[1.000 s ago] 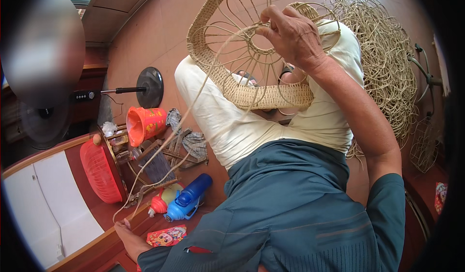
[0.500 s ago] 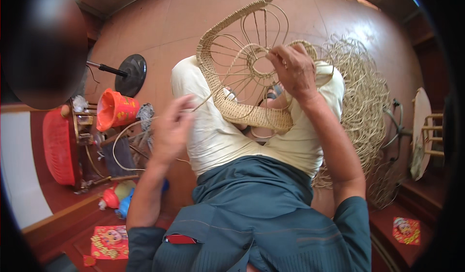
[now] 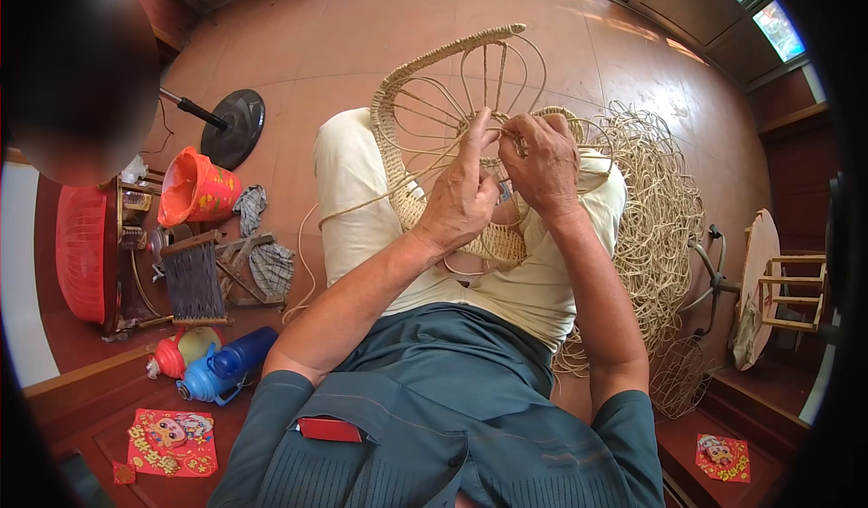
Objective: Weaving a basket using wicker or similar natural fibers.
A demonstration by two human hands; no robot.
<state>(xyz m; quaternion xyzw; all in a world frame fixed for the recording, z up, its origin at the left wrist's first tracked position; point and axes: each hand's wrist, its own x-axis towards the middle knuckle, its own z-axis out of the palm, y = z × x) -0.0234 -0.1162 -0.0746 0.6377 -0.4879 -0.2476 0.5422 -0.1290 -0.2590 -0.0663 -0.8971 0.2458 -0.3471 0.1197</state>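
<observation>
A half-woven basket (image 3: 391, 92) of pale twisted cord, with wire spokes and loops round a central ring, rests between my knees on my cream trousers. My left hand (image 3: 459, 196) is at the ring, index finger raised, other fingers curled round the cord (image 3: 358, 207) that trails down to the left. Just beside it my right hand (image 3: 545, 164) pinches at the cord on the ring; the exact grip is hidden behind the fingers.
A big tangle of cord (image 3: 655, 201) lies right, beside a metal stand (image 3: 719, 282) and round board (image 3: 752, 291). Left are a black stand base (image 3: 232, 128), orange bucket (image 3: 194, 187), red basket (image 3: 81, 255), folding stool (image 3: 190, 277) and blue flasks (image 3: 233, 359).
My left hand has come up from the lower left to the basket's centre, beside my right hand. The view has turned, and the basket appears lower.
</observation>
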